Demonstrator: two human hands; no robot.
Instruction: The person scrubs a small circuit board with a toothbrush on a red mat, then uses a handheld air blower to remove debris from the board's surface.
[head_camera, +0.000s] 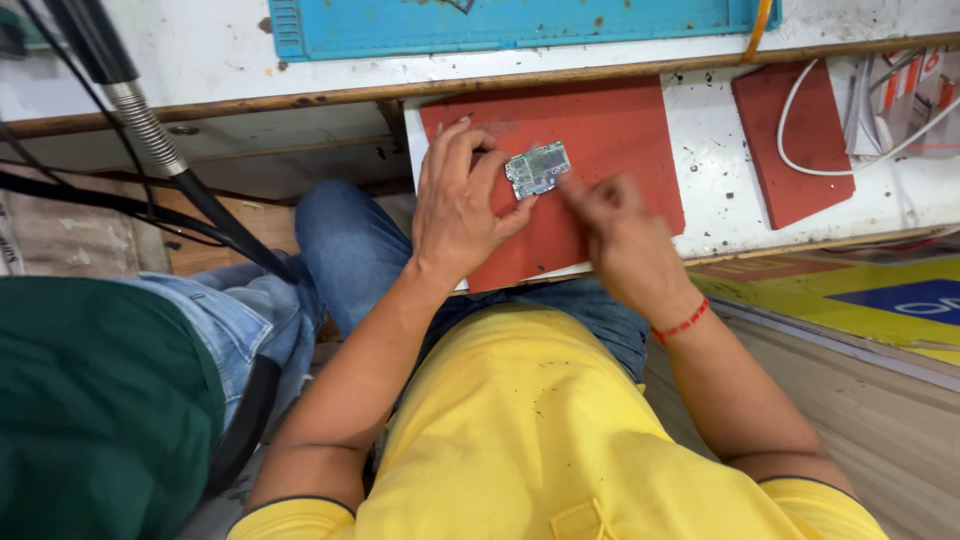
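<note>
A small green circuit board (538, 168) lies on a red rubber mat (610, 130) on a white pull-out shelf (715, 200). My left hand (458, 205) rests flat on the mat, its thumb and fingertips touching the board's left edge. My right hand (612, 235) is blurred, with its fingertips pinched together at the board's right edge; I cannot tell whether they hold a small tool. A red thread bracelet (682, 323) circles my right wrist.
A second red mat (795, 135) with a white cable (835, 165) lies to the right. A blue silicone mat (500, 22) covers the bench above. A flexible metal arm (150, 130) and black cables hang left. Another person in a green shirt (95, 400) and jeans sits at my left.
</note>
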